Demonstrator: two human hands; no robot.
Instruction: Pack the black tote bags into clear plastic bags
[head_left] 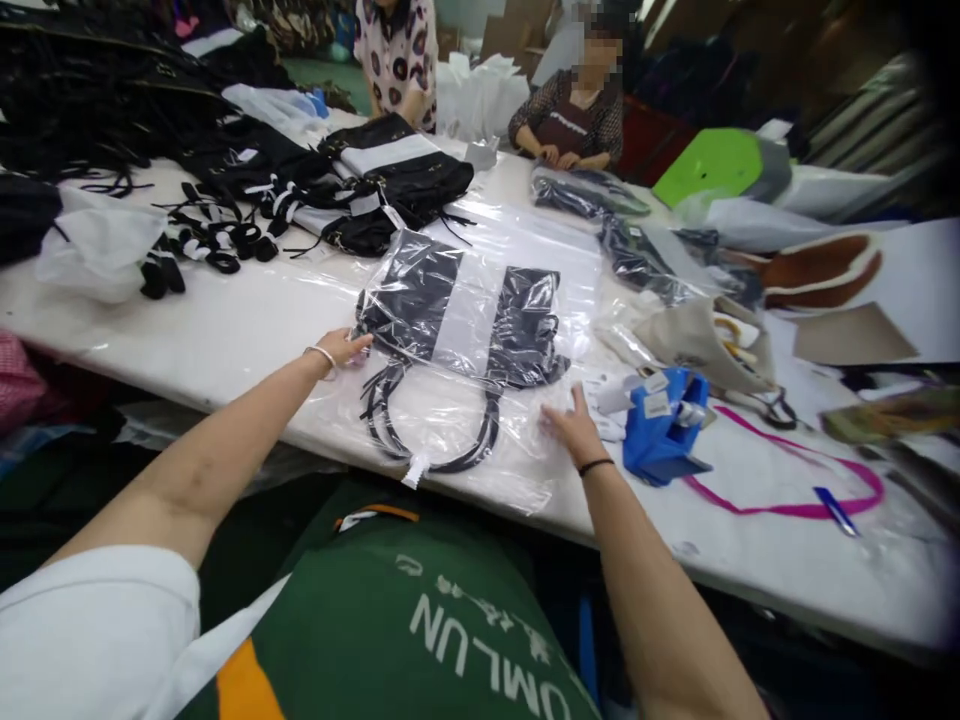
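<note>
A black handbag [523, 320] with a pale sheet across its middle lies flat inside a clear plastic bag [525, 462] in front of me. Its looped black handles [491, 430] point toward my body, and a small white tag [415, 470] hangs at the near end. My left hand [345, 348] is closed at the left edge of the plastic, fingers together on it. At the right edge, my right hand [576, 428] rests on the plastic with thumb and fingers spread. More clear plastic bags [577, 245] lie flat just beyond the handbag.
Black bags [397, 170] are piled at the back left, near a crumpled white plastic bag [101, 245]. On the right are a blue tape dispenser [660, 425], a beige pouch [705, 340], a pink strap [795, 510] and a box cutter [836, 510]. Two people stand across the table [247, 320].
</note>
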